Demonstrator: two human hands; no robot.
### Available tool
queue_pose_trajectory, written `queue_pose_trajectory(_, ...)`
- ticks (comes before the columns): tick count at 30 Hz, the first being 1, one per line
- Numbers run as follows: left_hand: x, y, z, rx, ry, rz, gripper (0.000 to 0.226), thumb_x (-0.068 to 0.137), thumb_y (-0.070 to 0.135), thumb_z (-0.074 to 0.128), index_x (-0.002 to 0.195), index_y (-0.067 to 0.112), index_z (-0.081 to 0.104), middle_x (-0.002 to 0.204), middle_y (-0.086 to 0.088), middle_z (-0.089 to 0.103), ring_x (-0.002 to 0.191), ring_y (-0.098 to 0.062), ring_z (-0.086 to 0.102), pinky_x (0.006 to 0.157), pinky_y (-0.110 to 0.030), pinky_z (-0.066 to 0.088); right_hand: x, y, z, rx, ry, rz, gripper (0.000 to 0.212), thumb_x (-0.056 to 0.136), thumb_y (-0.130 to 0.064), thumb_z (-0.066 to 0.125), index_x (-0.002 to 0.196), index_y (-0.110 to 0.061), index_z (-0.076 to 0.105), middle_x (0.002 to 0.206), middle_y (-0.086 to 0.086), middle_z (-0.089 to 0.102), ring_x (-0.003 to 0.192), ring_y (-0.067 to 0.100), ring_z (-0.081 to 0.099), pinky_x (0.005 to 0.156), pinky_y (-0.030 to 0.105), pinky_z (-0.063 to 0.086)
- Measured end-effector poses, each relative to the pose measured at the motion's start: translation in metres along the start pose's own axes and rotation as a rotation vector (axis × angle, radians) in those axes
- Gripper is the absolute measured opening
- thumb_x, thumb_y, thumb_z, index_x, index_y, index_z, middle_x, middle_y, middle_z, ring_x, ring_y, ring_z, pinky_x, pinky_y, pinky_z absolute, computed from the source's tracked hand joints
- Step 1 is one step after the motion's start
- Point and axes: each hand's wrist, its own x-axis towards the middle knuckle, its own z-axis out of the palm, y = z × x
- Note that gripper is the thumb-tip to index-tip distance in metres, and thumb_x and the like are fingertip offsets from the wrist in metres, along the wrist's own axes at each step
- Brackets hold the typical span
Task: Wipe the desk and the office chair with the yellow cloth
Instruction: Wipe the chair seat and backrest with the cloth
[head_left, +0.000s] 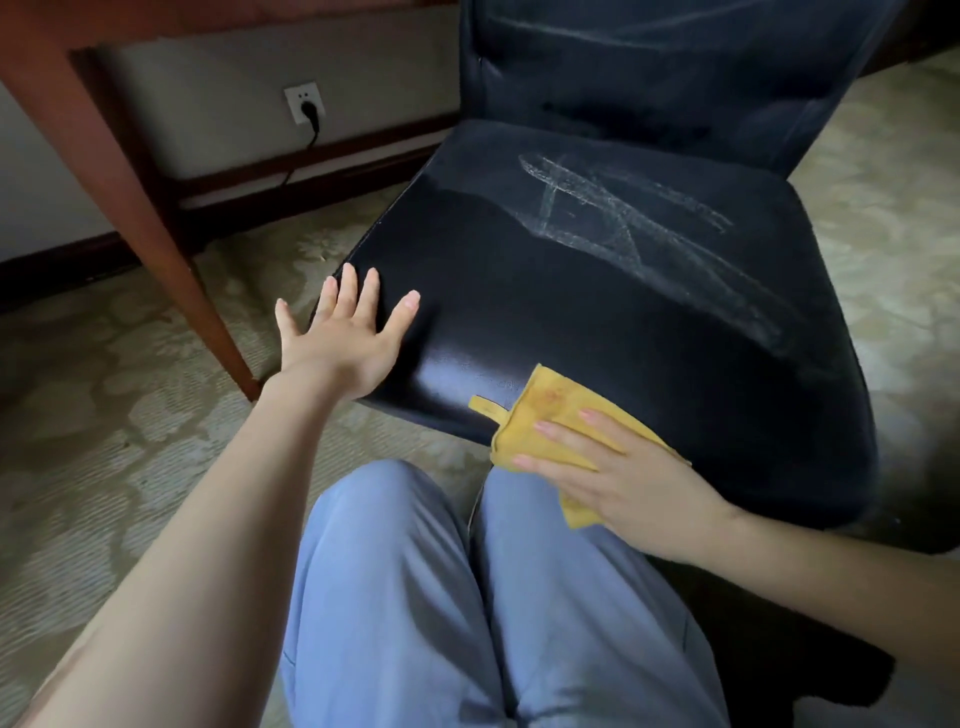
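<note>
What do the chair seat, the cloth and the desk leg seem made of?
Dark blue padded chair seat: likely leather or faux leather, glossy sheen. Folded yellow cloth: soft matte fabric, limp folds. Reddish-brown desk leg: probably varnished wood, smooth satin surface.

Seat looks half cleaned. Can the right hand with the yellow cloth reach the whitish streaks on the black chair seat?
Probably yes: the right hand presses the yellow cloth on the black leather seat, nothing lying between it and the whitish streaks.
</note>
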Motion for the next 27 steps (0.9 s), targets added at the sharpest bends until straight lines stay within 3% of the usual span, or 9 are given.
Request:
queue_pose_trajectory(5, -0.001, 0.0, 0.004, 0.079, 0.055, 0.025, 0.08, 0.086, 0.074, 0.009, 0.152, 0.031, -0.004, 0.16, 0.007, -0.011, 0.147, -0.009, -0.009, 0.113, -0.058, -0.01, -0.048, 0.012, 0.007, 0.015, -0.018, 0.04, 0.077, 0.066, -0.032, 0.075, 0.137, -0.018, 0.047, 0.153, -0.008, 0.022, 0.141, 0.027, 0.018, 0.115, 0.048, 0.005)
queue_pose_trajectory(10, 0.001, 0.0, 0.004, 0.106, 0.061, 0.04, 0.082, 0.086, 0.074, 0.016, 0.152, 0.03, -0.005, 0.16, 0.007, -0.011, 0.147, -0.012, -0.009, 0.113, -0.059, -0.007, -0.043, 0.012, 0.003, 0.045, -0.01, 0.056, 0.052, 0.085, -0.033, 0.044, 0.135, -0.02, 0.051, 0.153, -0.007, 0.026, 0.142, 0.024, 0.02, 0.114, 0.047, 0.01)
queue_pose_trajectory(14, 0.007, 0.0, -0.006, 0.112, 0.056, 0.05, 0.078, 0.09, 0.071, 0.018, 0.153, 0.028, 0.0, 0.16, 0.008, -0.008, 0.147, -0.018, -0.013, 0.112, -0.06, -0.008, -0.009, 0.009, -0.004, 0.044, -0.032, 0.017, 0.048, 0.083, -0.032, 0.05, 0.129, -0.019, 0.058, 0.151, -0.007, 0.034, 0.141, 0.022, 0.027, 0.113, 0.046, 0.017)
queue_pose_trajectory(17, 0.005, 0.007, -0.005, 0.072, 0.061, 0.077, 0.073, 0.093, 0.066, 0.018, 0.153, 0.026, 0.005, 0.16, 0.008, -0.009, 0.146, -0.018, -0.014, 0.112, -0.059, -0.009, 0.035, 0.008, -0.012, 0.089, -0.044, -0.001, 0.054, 0.085, -0.024, 0.025, 0.124, -0.017, 0.062, 0.146, -0.007, 0.042, 0.139, 0.021, 0.031, 0.115, 0.048, 0.022)
queue_pose_trajectory(22, -0.001, 0.014, -0.006, -0.007, 0.036, 0.134, 0.065, 0.095, 0.063, 0.017, 0.152, 0.031, 0.014, 0.16, 0.01, -0.006, 0.147, -0.017, -0.01, 0.11, -0.059, -0.011, 0.115, 0.006, -0.027, 0.066, -0.136, -0.067, 0.043, 0.097, -0.034, 0.03, 0.132, -0.027, 0.054, 0.156, -0.002, 0.02, 0.146, 0.026, -0.006, 0.115, 0.047, -0.014)
queue_pose_trajectory(27, -0.001, 0.023, -0.013, 0.031, -0.031, 0.146, 0.069, 0.094, 0.063, 0.016, 0.153, 0.025, 0.014, 0.161, 0.004, 0.0, 0.148, -0.016, -0.003, 0.112, -0.056, -0.01, 0.155, -0.002, -0.036, 0.006, -0.225, 0.045, 0.045, 0.098, -0.041, 0.027, 0.139, -0.032, 0.043, 0.157, -0.002, 0.016, 0.143, 0.033, -0.008, 0.114, 0.053, -0.01)
